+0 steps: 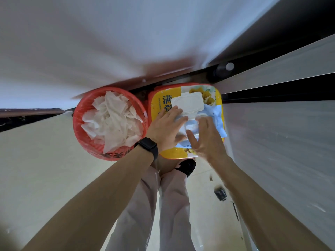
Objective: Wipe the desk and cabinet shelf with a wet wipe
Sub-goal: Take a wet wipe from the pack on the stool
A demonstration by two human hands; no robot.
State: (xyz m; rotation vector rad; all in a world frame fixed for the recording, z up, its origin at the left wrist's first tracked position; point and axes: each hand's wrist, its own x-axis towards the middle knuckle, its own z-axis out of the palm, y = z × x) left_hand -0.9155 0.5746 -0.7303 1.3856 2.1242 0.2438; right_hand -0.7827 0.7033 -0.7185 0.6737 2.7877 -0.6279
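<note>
Floor [36,160] pale, with red basket [79,127] of crumpled tissues [112,124] beside yellow tin [157,100]. Wet-wipe pack [215,115] lying on tin, flip lid [186,102] raised. Left hand [165,131] flat on pack, fingers spread; right hand [206,140] open over it, gripping nothing visible.

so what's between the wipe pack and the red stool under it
In the head view, a yellow tin lies between them: the wipe pack rests on the tin's lid, and only a red edge shows beneath.
</note>
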